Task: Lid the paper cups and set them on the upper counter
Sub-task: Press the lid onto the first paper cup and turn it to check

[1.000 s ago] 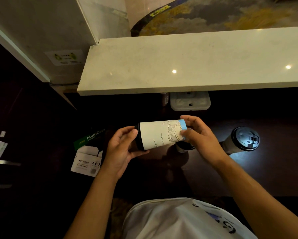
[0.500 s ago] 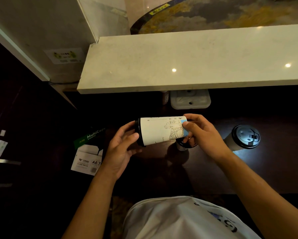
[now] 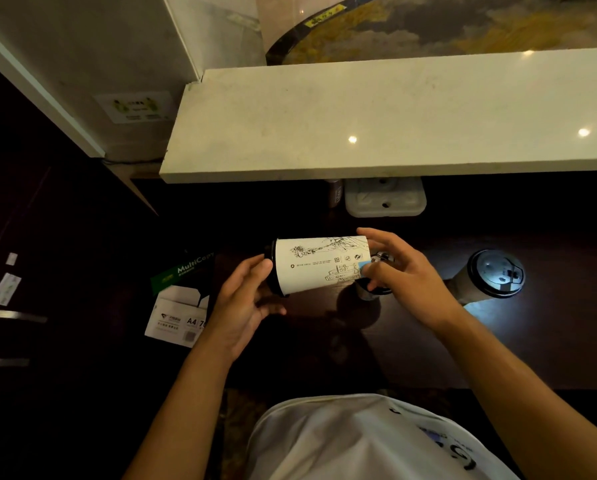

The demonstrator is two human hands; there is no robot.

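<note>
White printed paper cup point(image 3: 319, 263), black lid fitted, held sideways above the dark lower counter point(image 3: 498, 341): left hand point(image 3: 247, 299) cups the lid end, right hand point(image 3: 399, 271) pinches the base. Second lidded cup point(image 3: 491, 277) stands nearby. Pale stone upper counter point(image 3: 394, 116) holds none yet.

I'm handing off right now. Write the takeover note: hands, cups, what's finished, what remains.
Left hand: on the black lid end of the white paper cup, held sideways over the dark lower counter.
Right hand: fingers on that cup's base end.
Second lidded cup: standing on the lower counter to the right.
Done: both visible cups have lids on.
Left: upper counter holds no cups; set both up there.
</note>
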